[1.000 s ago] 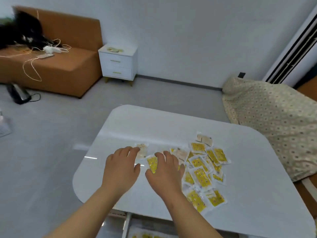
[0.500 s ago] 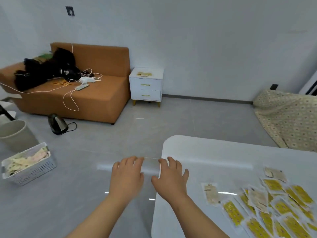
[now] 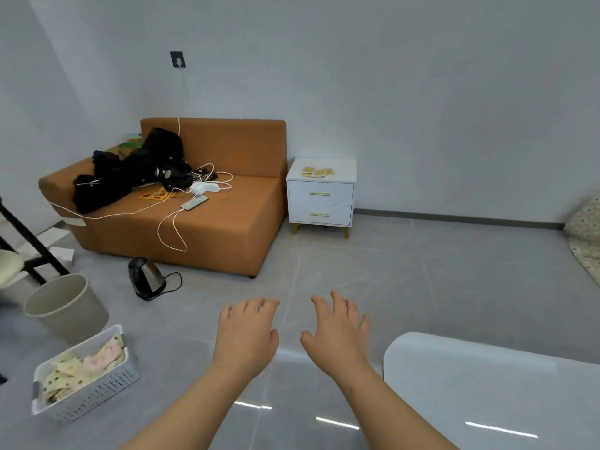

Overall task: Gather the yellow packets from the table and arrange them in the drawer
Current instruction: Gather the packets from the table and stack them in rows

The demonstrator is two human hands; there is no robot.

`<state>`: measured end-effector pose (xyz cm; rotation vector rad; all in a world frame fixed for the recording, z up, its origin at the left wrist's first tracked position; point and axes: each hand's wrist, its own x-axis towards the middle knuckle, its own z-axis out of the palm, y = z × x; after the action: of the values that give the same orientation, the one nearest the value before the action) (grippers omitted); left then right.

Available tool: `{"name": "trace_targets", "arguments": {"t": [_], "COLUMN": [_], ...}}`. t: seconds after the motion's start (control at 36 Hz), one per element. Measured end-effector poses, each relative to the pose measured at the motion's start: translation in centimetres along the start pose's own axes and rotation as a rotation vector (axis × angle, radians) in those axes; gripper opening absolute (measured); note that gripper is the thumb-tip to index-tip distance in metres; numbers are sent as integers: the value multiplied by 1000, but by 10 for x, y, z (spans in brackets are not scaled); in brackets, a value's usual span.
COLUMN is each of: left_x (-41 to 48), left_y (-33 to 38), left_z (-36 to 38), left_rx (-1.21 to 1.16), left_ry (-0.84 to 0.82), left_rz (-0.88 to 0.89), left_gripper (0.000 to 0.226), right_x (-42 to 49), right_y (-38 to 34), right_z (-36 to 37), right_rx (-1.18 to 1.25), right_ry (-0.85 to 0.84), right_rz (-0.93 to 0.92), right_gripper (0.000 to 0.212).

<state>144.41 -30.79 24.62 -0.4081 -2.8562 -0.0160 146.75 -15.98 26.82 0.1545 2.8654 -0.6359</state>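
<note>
Both hands have swung left off the worktop (image 3: 487,384), whose yellow packets have left the frame.
Leftmost sit a white basket (image 3: 97,394) and a beige bin (image 3: 68,306), then a kettle (image 3: 144,279) on the floor before an orange sofa (image 3: 220,228). The left hand (image 3: 246,336) and right hand (image 3: 336,336) hover apart over the floor, palms down, fingers spread, holding nothing. Beyond them a white nightstand (image 3: 319,203) carries a few yellowish packets (image 3: 317,172); the worktop's rounded corner shows at right.
</note>
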Motion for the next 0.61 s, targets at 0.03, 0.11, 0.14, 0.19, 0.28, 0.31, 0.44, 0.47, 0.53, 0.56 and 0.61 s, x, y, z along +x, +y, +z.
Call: {"name": "trace_targets", "arguments": {"t": [0.03, 0.11, 0.14, 0.19, 0.28, 0.31, 0.44, 0.47, 0.53, 0.56, 0.61], "left_x": [17, 63, 78, 110, 159, 175, 264, 285, 327, 346, 387], "left_y": [-7, -26, -32, -43, -58, -64, -97, -103, -115, -120, -135], "left_z": [1, 6, 7, 11, 20, 24, 45, 47, 57, 62, 72], "left_rx": [3, -10, -14, -18, -33, -35, -82, -124, -142, -133, -137], "left_ry": [2, 15, 20, 31, 42, 45, -15, -27, -31, -31, -42], "left_rz": [1, 21, 22, 27, 14, 20, -5, -19, -1, 17, 56], "left_gripper": [59, 58, 57, 56, 52, 50, 44, 44, 44, 45, 47], "right_x": [16, 60, 74, 104, 150, 166, 256, 278, 323, 343, 385], "right_y": [-6, -20, -24, -32, -39, -41, -61, -66, -76, -81, -90], "right_z": [-5, -20, -25, -35, -47, -50, -60, -63, -69, -72, -78], "right_rx": [-4, -28, -42, -62, -97, -102, -106, -102, -110, -114, -111], "right_ry": [-2, -1, 2, 7, 17, 16, 35, 48, 58, 56, 53], "right_rz": [-4, -20, -22, -20, -1, 8, 18, 20, 25, 30, 39], "right_gripper": [62, 63, 63, 62, 62, 62, 63, 63, 62, 62, 62]}}
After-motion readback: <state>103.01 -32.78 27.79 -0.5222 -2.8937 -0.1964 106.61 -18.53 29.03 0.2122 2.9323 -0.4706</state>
